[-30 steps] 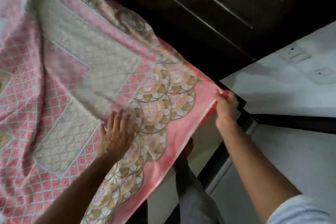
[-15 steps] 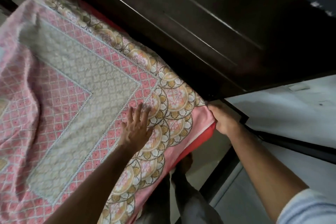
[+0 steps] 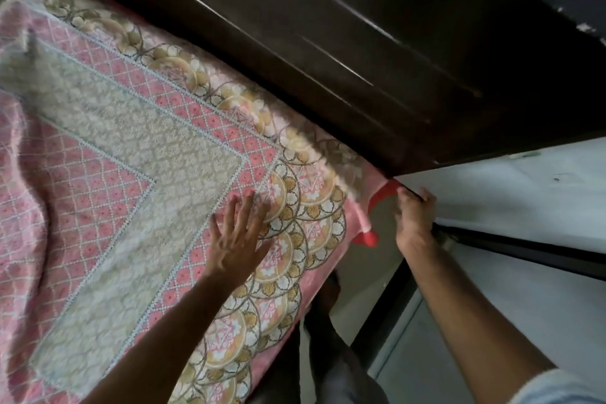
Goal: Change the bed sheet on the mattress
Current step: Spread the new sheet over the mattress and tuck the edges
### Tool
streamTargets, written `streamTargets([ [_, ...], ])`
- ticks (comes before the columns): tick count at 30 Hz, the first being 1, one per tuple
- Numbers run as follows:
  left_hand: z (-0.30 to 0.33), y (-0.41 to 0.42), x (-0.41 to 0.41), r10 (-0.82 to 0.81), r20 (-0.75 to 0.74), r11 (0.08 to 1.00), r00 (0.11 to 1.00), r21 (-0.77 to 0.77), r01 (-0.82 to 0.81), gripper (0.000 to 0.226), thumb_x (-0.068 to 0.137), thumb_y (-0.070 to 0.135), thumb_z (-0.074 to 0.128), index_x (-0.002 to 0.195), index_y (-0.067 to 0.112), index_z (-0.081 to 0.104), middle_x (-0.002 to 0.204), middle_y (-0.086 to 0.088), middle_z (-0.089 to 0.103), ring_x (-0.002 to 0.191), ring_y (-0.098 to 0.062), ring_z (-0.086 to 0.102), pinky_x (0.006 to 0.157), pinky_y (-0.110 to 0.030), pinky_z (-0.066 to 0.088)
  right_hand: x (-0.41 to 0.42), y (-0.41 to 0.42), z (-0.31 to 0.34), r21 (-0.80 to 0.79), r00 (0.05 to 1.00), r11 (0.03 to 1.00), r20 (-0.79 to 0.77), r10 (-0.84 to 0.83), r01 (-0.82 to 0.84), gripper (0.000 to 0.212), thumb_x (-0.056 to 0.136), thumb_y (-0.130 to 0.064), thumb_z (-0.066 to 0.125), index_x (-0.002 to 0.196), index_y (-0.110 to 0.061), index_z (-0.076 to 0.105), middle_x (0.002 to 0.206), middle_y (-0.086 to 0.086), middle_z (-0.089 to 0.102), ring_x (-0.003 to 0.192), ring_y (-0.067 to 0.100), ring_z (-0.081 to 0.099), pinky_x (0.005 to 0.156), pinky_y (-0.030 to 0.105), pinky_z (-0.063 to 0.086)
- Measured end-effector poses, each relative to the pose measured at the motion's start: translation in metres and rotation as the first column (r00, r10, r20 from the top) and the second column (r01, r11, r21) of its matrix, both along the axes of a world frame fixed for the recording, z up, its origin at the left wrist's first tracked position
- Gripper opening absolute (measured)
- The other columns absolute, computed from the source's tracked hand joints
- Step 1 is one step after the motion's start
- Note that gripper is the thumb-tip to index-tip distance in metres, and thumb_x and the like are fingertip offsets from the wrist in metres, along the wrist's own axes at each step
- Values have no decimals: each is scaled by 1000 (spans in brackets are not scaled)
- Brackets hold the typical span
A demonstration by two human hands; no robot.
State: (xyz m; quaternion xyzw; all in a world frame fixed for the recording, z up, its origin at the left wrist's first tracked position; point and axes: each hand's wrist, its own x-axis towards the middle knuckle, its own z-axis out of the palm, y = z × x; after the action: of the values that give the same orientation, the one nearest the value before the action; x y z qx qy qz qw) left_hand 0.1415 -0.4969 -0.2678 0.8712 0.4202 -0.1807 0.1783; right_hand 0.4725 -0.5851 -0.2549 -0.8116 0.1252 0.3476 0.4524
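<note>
Sheet (image 3: pixel 137 154) lies spread over the mattress across the left of the frame, its scalloped border reaching the corner at centre right. My left hand (image 3: pixel 237 239) rests flat on it, fingers straight and spread. My right hand (image 3: pixel 414 216) is at that corner by the dark headboard (image 3: pixel 328 42); whether it pinches cloth I cannot tell. Best, I judge, to press down while tucking taut.

Both forearms are bare, from the left hand (image 3: pixel 237 239) at the centre of the frame and the right hand (image 3: pixel 414 220) at centre right. A pale light-blue fabric sleeve cuff (image 3: pixel 554 387) shows at the lower right corner. Grey trousers (image 3: pixel 344 377) and a bare foot (image 3: pixel 328 292) appear at lower centre.
</note>
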Motion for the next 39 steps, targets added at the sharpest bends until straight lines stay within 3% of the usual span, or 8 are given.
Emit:
streamTargets([
  [3,-4,-2,-7,-31,70,999,997,-13,32,76,101,65,25,162,31,-5,170,-8,-11,154,-40,-8,116,-70,8,-39,3,17,-80,943,953,143,300,-291,65,92,-21,70,148,-11,38,138,6,51,129,24,52,98,13,43],
  [5,-4,0,-9,-46,97,998,994,-48,50,76,103,61,32,161,33,-8,169,-7,-15,154,-40,-12,116,-71,6,-66,1,30,-170,730,817,376,571,-552,59,94,-17,67,147,-10,42,142,-2,46,127,14,48,91,2,40],
  [10,23,6,-29,-23,20,986,1000,-166,26,82,102,42,49,161,28,-6,168,-3,-16,154,-33,-13,119,-70,11,-130,2,17,-457,-154,55,408,900,-888,57,86,-17,69,140,-16,51,149,5,46,138,21,42,111,43,40],
  [14,69,-2,-92,233,-114,942,966,-220,-253,68,105,33,44,161,23,8,170,-3,-8,156,-32,-6,122,-66,7,-194,40,48,-385,-595,-515,120,795,-766,58,96,-22,55,151,-16,39,158,8,33,144,27,35,115,41,36],
  [18,113,-37,-181,477,-132,862,869,-120,-492,65,104,32,45,160,22,13,170,-4,-2,156,-32,-2,121,-65,9,-257,84,99,-277,-755,-736,-55,654,-618,65,104,-27,45,160,-22,15,168,2,8,153,21,14,120,32,20],
  [27,238,-189,-278,890,-115,447,440,39,-894,64,105,33,43,160,23,12,170,-2,4,156,-29,1,122,-61,13,-404,90,213,-421,-968,-873,149,200,-245,66,99,-31,52,157,-26,21,161,-1,26,145,24,30,117,43,28],
  [33,315,-307,-308,981,-116,181,157,240,-954,67,104,42,40,161,22,11,169,-4,7,156,-31,5,120,-62,12,-500,45,295,-610,-911,-793,327,-252,0,73,99,-52,49,158,-23,16,162,3,24,144,28,31,117,49,27],
  [39,337,-433,-346,987,-68,-113,-143,327,-938,70,84,42,71,145,16,49,149,-11,48,137,-39,47,96,-72,44,-612,-24,329,-695,-808,-692,285,-515,196,77,99,-56,47,159,-22,12,166,3,15,151,28,22,121,51,22],
])
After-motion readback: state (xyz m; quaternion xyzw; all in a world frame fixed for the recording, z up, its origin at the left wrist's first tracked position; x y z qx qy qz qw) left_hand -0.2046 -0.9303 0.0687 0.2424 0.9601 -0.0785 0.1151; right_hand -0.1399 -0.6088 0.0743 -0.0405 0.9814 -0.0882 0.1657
